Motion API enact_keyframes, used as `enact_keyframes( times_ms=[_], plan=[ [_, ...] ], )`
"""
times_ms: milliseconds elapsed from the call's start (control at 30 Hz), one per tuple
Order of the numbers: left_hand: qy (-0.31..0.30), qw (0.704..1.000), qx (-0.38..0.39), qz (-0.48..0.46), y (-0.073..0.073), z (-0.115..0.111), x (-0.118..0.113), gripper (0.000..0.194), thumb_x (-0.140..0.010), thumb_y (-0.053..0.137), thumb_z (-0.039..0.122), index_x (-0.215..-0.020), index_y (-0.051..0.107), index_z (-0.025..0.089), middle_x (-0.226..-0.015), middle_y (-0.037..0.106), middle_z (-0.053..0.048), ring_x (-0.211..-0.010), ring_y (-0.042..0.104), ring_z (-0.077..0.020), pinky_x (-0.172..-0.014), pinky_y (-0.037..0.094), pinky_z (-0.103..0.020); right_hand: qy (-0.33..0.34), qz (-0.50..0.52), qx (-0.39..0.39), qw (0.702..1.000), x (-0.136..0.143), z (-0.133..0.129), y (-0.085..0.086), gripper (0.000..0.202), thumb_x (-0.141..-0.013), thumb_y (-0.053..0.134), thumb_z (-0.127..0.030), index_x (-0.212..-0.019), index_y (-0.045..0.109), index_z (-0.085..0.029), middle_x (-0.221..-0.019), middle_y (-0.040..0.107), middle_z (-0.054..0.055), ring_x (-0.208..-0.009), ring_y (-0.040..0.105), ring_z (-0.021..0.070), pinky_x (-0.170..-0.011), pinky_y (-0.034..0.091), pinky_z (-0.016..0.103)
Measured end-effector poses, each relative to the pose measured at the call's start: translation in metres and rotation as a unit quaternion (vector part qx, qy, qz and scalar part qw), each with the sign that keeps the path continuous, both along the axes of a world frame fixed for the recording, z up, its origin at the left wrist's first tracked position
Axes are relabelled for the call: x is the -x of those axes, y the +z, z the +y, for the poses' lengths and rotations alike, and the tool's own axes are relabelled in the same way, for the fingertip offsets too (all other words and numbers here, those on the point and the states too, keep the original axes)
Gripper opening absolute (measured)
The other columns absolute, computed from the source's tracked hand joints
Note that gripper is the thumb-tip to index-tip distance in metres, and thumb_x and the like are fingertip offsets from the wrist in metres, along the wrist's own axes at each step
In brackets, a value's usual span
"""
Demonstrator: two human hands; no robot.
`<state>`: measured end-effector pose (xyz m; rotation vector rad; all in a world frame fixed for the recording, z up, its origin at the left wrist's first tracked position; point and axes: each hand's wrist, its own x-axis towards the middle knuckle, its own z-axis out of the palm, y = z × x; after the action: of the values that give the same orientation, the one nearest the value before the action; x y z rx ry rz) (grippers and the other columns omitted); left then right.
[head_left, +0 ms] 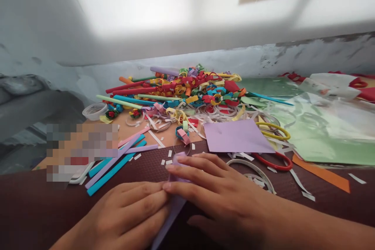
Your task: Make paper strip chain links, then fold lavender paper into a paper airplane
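Note:
A narrow folded or rolled piece of purple paper [171, 218] runs from the table's near edge up between my hands. My left hand [131, 213] has its fingers pressed together on the paper's left side, and its thumb is hidden. From the right, my right hand [216, 187] lies across the upper part of the paper with fingers stretched out and thumb apart below. The fingertips of both hands meet over the paper. Just beyond the right hand is a flat purple sheet [238, 136]. A pink and teal paper chain piece [183, 134] rests ahead of the paper's top end.
A heap of coloured paper chains [187, 86] and rolled tubes fills the back. Blue strips [117, 168] lie left, near a white tape roll [95, 111]. Scissors with yellow [275, 131] and red handles [278, 162], an orange strip [322, 174] and green sheets [328, 148] are right.

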<state>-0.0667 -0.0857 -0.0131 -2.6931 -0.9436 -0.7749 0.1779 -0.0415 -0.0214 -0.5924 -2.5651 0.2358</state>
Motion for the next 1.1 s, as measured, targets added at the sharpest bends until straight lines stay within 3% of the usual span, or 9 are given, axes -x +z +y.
enact_keyframes(
  times_ms=[67, 200, 300, 400, 467, 633, 800, 967, 1100],
  plan=[
    [-0.092, 0.996, 0.010, 0.013, 0.003, 0.014, 0.002, 0.040, -0.105, 0.028, 0.016, -0.103, 0.068, 0.022, -0.092, 0.079, 0.001, -0.090, 0.073, -0.0095, -0.084, 0.056, -0.016, 0.019, 0.031, -0.041, 0.999, 0.003, 0.004, -0.008, 0.036, -0.104, 0.052, -0.026, -0.139, 0.051, -0.020, -0.148, 0.057, 0.001, -0.141, 0.043, 0.0147, -0.119, 0.028, 0.032],
    [-0.148, 0.989, 0.014, 0.019, 0.004, 0.038, 0.005, 0.030, -0.103, 0.038, 0.011, -0.103, 0.067, 0.015, -0.099, 0.081, -0.004, -0.098, 0.074, -0.0098, -0.094, 0.055, -0.017, 0.059, 0.049, -0.126, 0.989, 0.007, 0.013, -0.017, 0.027, -0.105, 0.041, -0.013, -0.124, 0.061, -0.010, -0.113, 0.076, 0.009, -0.107, 0.067, 0.0175, -0.101, 0.046, 0.034],
    [-0.110, 0.993, 0.015, 0.043, -0.001, 0.031, 0.013, 0.029, -0.097, 0.045, 0.007, -0.112, 0.068, 0.015, -0.110, 0.079, -0.004, -0.108, 0.072, -0.0111, -0.098, 0.055, -0.020, 0.053, 0.001, -0.145, 0.988, 0.010, 0.015, -0.015, 0.023, -0.104, 0.045, -0.013, -0.114, 0.065, -0.011, -0.093, 0.076, 0.009, -0.087, 0.068, 0.0177, -0.088, 0.050, 0.034],
    [-0.035, 0.998, 0.010, 0.053, -0.009, 0.011, 0.019, 0.029, -0.096, 0.051, 0.019, -0.118, 0.068, 0.016, -0.117, 0.077, -0.004, -0.116, 0.069, -0.0149, -0.102, 0.055, -0.024, 0.042, -0.003, -0.152, 0.987, 0.014, 0.011, -0.011, 0.025, -0.102, 0.045, -0.012, -0.098, 0.070, -0.011, -0.082, 0.071, 0.006, -0.074, 0.063, 0.0185, -0.084, 0.050, 0.037],
    [-0.008, 0.999, -0.012, 0.033, -0.016, 0.001, 0.019, 0.024, -0.096, 0.057, 0.024, -0.114, 0.071, 0.017, -0.111, 0.079, -0.002, -0.110, 0.071, -0.0137, -0.105, 0.052, -0.023, 0.041, 0.007, -0.155, 0.987, 0.015, 0.005, -0.009, 0.031, -0.100, 0.042, -0.009, -0.091, 0.071, -0.011, -0.075, 0.068, 0.004, -0.067, 0.057, 0.0186, -0.083, 0.048, 0.038],
    [-0.019, 0.999, -0.031, 0.028, -0.025, -0.001, 0.017, 0.033, -0.101, 0.042, 0.011, -0.107, 0.073, 0.019, -0.109, 0.079, 0.002, -0.113, 0.069, -0.0112, -0.118, 0.039, -0.028, 0.046, 0.009, -0.135, 0.990, 0.010, -0.002, -0.007, 0.031, -0.101, 0.040, -0.007, -0.100, 0.070, -0.011, -0.086, 0.070, 0.004, -0.075, 0.056, 0.0185, -0.082, 0.043, 0.037],
    [-0.035, 0.990, -0.079, 0.109, -0.025, -0.009, 0.024, 0.027, -0.101, 0.050, 0.019, -0.119, 0.071, 0.019, -0.122, 0.075, 0.002, -0.120, 0.067, -0.0146, -0.123, 0.030, -0.031, 0.068, -0.019, -0.017, 0.997, 0.007, 0.007, -0.013, 0.021, -0.104, 0.044, -0.020, -0.111, 0.063, -0.016, -0.094, 0.068, 0.005, -0.081, 0.055, 0.0186, -0.070, 0.037, 0.035],
    [-0.016, 0.984, -0.094, 0.151, -0.044, -0.022, 0.032, 0.041, -0.101, 0.037, 0.008, -0.131, 0.064, 0.013, -0.145, 0.060, -0.004, -0.133, 0.057, -0.0238, -0.126, 0.021, -0.047, 0.019, -0.019, 0.021, 0.999, 0.012, 0.008, -0.019, 0.010, -0.100, 0.055, -0.022, -0.107, 0.062, -0.023, -0.091, 0.066, 0.000, -0.078, 0.052, 0.0160, -0.073, 0.033, 0.035],
    [0.004, 0.988, -0.093, 0.120, -0.058, -0.025, 0.031, 0.043, -0.103, 0.033, 0.011, -0.134, 0.062, 0.016, -0.148, 0.057, -0.004, -0.138, 0.052, -0.0256, -0.125, 0.023, -0.049, -0.020, 0.001, -0.013, 1.000, 0.013, 0.004, -0.016, 0.008, -0.101, 0.056, -0.028, -0.101, 0.064, -0.025, -0.091, 0.067, -0.001, -0.077, 0.050, 0.0163, -0.074, 0.032, 0.034]
  ],
)
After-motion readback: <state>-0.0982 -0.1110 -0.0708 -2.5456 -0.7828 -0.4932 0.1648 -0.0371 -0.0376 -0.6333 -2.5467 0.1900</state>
